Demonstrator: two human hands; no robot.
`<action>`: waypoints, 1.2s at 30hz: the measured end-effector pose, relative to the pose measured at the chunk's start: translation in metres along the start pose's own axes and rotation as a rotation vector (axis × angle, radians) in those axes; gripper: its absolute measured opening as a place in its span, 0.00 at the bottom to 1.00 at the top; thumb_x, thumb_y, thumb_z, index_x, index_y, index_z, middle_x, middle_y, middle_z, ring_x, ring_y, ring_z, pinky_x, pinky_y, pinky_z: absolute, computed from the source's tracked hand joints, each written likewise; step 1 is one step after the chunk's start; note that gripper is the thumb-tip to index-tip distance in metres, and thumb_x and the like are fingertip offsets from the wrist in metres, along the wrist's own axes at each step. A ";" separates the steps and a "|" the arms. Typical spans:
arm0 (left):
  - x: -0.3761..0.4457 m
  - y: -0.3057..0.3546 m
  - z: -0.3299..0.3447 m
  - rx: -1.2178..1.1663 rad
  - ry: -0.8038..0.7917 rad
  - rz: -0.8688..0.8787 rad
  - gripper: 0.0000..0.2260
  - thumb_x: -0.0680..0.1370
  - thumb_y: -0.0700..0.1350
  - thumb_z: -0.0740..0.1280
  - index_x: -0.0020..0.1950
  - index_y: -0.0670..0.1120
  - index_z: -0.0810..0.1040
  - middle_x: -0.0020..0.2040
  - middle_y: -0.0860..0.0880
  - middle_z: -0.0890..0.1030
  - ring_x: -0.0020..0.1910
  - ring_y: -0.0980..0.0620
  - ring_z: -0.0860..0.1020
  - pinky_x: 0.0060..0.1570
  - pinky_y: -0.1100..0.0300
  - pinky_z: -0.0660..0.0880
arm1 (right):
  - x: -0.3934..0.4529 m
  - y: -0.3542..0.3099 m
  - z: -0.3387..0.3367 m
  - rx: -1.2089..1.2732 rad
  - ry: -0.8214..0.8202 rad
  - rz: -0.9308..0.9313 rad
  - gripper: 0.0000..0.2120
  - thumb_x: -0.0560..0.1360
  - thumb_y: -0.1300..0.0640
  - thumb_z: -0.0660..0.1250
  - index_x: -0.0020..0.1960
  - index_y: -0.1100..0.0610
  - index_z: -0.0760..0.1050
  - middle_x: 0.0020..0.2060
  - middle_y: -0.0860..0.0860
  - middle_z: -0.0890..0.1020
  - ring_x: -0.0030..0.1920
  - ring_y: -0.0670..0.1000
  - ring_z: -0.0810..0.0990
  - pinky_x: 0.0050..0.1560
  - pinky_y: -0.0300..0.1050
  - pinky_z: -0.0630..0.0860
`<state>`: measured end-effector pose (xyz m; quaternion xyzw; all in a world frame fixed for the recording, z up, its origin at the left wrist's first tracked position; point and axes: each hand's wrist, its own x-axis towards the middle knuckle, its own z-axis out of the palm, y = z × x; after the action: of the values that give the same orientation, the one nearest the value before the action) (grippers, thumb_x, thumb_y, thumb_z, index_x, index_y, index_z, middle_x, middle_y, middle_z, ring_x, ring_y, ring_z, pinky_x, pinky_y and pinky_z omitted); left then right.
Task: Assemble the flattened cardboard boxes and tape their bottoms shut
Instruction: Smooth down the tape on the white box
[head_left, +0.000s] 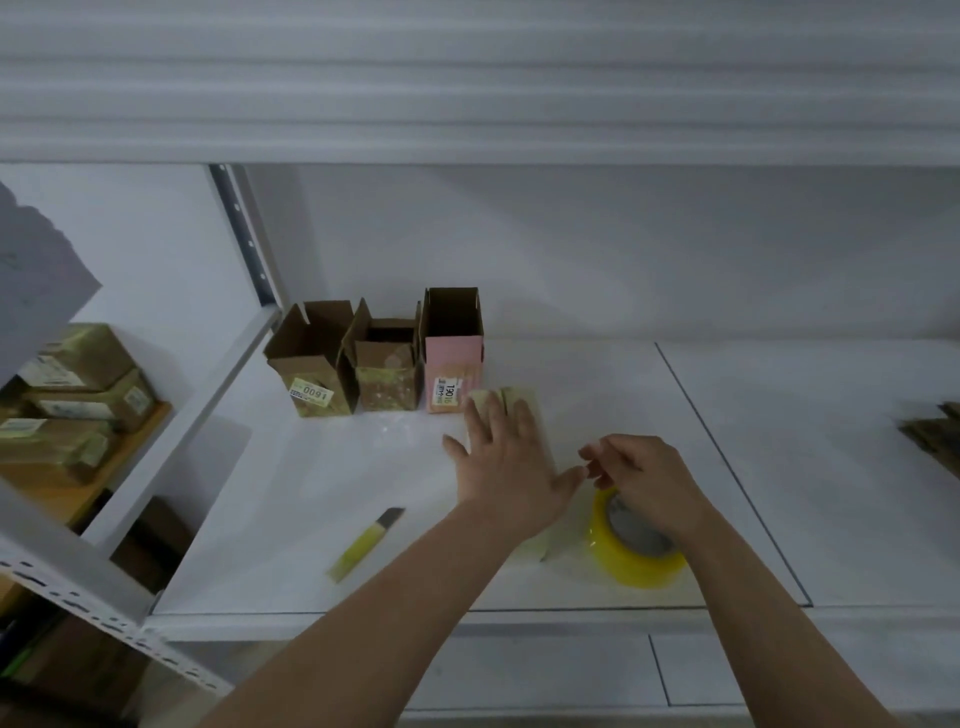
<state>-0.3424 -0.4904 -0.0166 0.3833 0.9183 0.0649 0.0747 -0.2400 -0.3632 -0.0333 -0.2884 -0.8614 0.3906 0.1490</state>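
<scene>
A small cardboard box (511, 399) lies on the white table (322, 483), mostly covered by my left hand (506, 457), which presses flat on it with fingers spread. My right hand (641, 480) hovers just right of it with fingers curled, over a yellow tape roll (636, 556); it seems to pinch the tape's end, though the strip is hard to see. Three assembled boxes stand open-topped behind: a brown one (311, 366), a shorter one (387, 371) and a pink-fronted one (453, 353).
A yellow utility knife (363, 545) lies on the table left of my forearm. Flattened cardboard (932, 436) shows at the right edge. A white metal shelf frame (156, 447) on the left holds taped parcels (72, 400). A wall closes the back.
</scene>
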 end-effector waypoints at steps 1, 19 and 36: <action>0.000 0.000 0.006 0.031 -0.010 -0.014 0.42 0.76 0.70 0.50 0.79 0.45 0.39 0.79 0.40 0.39 0.76 0.35 0.36 0.70 0.33 0.53 | 0.001 0.002 0.001 0.002 -0.006 0.008 0.12 0.82 0.53 0.61 0.50 0.54 0.82 0.41 0.46 0.84 0.40 0.43 0.83 0.48 0.40 0.78; -0.003 -0.039 -0.035 -0.676 0.276 0.047 0.35 0.72 0.59 0.56 0.77 0.51 0.56 0.77 0.50 0.55 0.74 0.46 0.56 0.68 0.47 0.63 | -0.006 0.009 0.006 0.047 -0.002 0.211 0.13 0.83 0.53 0.57 0.48 0.56 0.78 0.47 0.53 0.82 0.45 0.51 0.81 0.54 0.48 0.77; -0.008 -0.059 -0.023 -1.024 0.114 -0.090 0.20 0.83 0.51 0.57 0.73 0.47 0.68 0.72 0.46 0.70 0.70 0.48 0.68 0.64 0.59 0.63 | -0.003 -0.034 -0.001 0.082 0.081 0.115 0.09 0.81 0.61 0.59 0.59 0.53 0.72 0.40 0.52 0.82 0.30 0.50 0.83 0.33 0.40 0.79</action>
<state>-0.3817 -0.5389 -0.0041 0.2536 0.7871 0.5235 0.2052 -0.2498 -0.3826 -0.0066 -0.3466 -0.8199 0.4216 0.1727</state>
